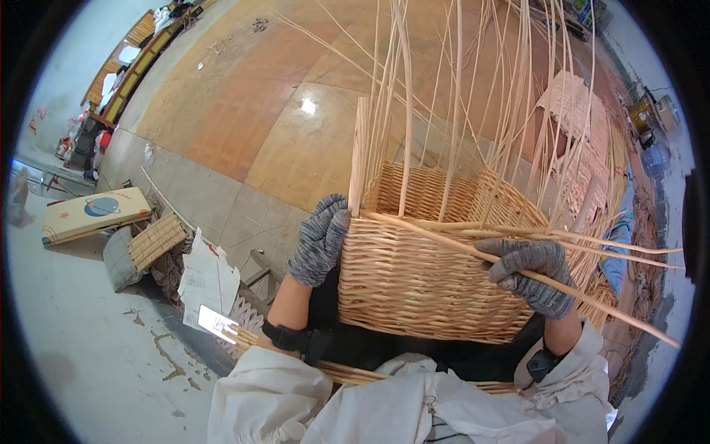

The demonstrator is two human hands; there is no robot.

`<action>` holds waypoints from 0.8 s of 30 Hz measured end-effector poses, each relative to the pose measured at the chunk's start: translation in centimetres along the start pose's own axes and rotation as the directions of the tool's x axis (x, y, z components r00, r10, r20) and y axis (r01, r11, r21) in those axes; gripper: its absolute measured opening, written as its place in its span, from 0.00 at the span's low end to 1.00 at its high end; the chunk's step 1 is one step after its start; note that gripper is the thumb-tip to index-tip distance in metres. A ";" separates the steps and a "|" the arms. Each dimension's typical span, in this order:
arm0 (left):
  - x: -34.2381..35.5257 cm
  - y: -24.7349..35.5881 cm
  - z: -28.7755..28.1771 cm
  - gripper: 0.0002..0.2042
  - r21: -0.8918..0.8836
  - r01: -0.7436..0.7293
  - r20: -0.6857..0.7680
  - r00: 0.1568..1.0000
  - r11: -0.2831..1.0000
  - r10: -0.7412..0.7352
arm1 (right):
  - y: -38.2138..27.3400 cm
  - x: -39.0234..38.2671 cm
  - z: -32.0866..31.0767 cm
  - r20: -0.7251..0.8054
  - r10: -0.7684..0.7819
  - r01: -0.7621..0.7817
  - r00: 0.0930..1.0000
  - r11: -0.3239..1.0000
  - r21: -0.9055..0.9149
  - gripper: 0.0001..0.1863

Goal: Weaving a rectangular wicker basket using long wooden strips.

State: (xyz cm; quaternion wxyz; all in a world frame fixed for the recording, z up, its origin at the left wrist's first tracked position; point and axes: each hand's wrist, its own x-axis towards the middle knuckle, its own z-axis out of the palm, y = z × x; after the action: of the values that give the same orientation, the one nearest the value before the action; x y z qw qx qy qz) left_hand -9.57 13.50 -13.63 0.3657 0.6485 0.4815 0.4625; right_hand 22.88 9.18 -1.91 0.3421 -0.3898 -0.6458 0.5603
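- Rod (592, 300): its long axis runs from the basket's near left corner, slants down along the outside of the near wall, and goes on past my right hand to a free end at lower right.
- My right hand (529, 275) is curled closed round the rod, at the near wall's right part; it is the hand nearer that free end.
- My left hand (322, 240) is bent tight at the corner, gripping the basket beside the foot of the upright stick (358, 155); whether it pinches the stick too, I cannot tell.
- Basket (429, 281) sits in front of me, between my hands, with stakes (407, 111) rising from its rim, beyond the rod.
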 end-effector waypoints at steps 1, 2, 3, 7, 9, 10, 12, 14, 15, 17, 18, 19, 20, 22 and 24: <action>0.1 -0.2 0.1 0.13 0.000 -0.004 0.001 1.000 1.000 0.004 | 0.0 0.0 0.1 0.022 0.025 -0.025 0.999 0.999 -0.024 0.08; 0.3 -0.3 0.1 0.12 -0.022 0.019 0.001 1.000 1.000 -0.019 | 0.1 0.0 0.2 0.023 0.025 -0.024 0.999 1.000 -0.010 0.07; 0.4 -0.1 0.1 0.12 -0.043 0.039 0.001 0.999 0.998 -0.039 | 0.2 0.0 0.3 0.073 -0.009 0.008 0.997 1.000 0.014 0.07; 1.0 3.0 -0.7 0.13 0.033 -0.045 0.032 0.999 0.998 0.044 | 1.2 0.3 0.1 -0.008 0.071 -0.066 0.997 0.962 0.263 0.08; 1.5 5.7 -1.3 0.15 0.630 -0.246 0.115 0.968 0.737 0.225 | 1.8 0.2 -0.2 0.041 0.104 -0.111 0.994 0.962 0.251 0.08; 1.6 7.2 -1.1 0.15 0.633 -0.251 0.116 0.966 0.732 0.231 | 2.1 0.1 -0.3 0.047 0.097 -0.106 0.994 0.963 0.247 0.08; 1.9 9.9 0.4 0.15 0.437 -0.129 -0.143 0.967 0.890 0.210 | 2.5 0.1 -0.5 0.054 0.095 -0.105 0.994 0.964 0.246 0.08; 3.6 11.0 2.9 0.15 0.397 0.094 -0.032 0.996 0.913 -0.088 | 2.8 0.0 -0.2 0.038 0.002 -0.013 0.999 0.959 0.285 0.08; 4.2 11.1 3.6 0.15 0.350 0.241 0.065 0.958 0.905 -0.280 | 3.0 0.0 0.1 0.029 -0.004 -0.004 1.000 0.965 0.264 0.08; 5.5 10.8 4.4 0.16 0.463 0.197 0.258 0.903 0.864 -0.344 | 3.1 -0.1 0.9 -0.072 -0.032 0.053 0.997 0.946 0.320 0.08; 5.8 10.4 4.5 0.17 0.569 0.036 0.434 0.836 0.822 -0.337 | 3.0 -0.3 1.4 -0.116 -0.079 0.109 0.990 0.951 0.289 0.09; 5.8 10.0 4.2 0.17 0.564 0.050 0.448 0.820 0.824 -0.356 | 3.0 -0.6 1.9 -0.095 -0.042 0.064 0.995 0.967 0.246 0.09; 5.8 9.7 4.0 0.17 0.405 0.165 0.501 0.783 0.899 -0.369 | 3.0 -1.1 2.6 -0.192 -0.022 0.088 0.981 0.937 0.338 0.09; 5.3 9.3 3.4 0.18 0.247 0.359 0.528 0.729 0.900 -0.436 | 3.1 -2.4 3.6 -0.434 -0.004 0.193 0.901 0.899 0.392 0.09; 4.6 9.2 3.1 0.17 0.221 0.347 0.485 0.772 0.911 -0.412 | 3.5 -3.7 4.2 -0.627 -0.040 0.325 0.778 0.879 0.348 0.09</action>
State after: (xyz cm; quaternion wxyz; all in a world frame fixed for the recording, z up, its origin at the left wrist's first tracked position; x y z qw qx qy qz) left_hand -3.53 15.36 -4.98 0.5287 0.6589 0.5117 0.1564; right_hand 21.34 4.24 -5.95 0.6620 -0.3939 -0.3957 0.5001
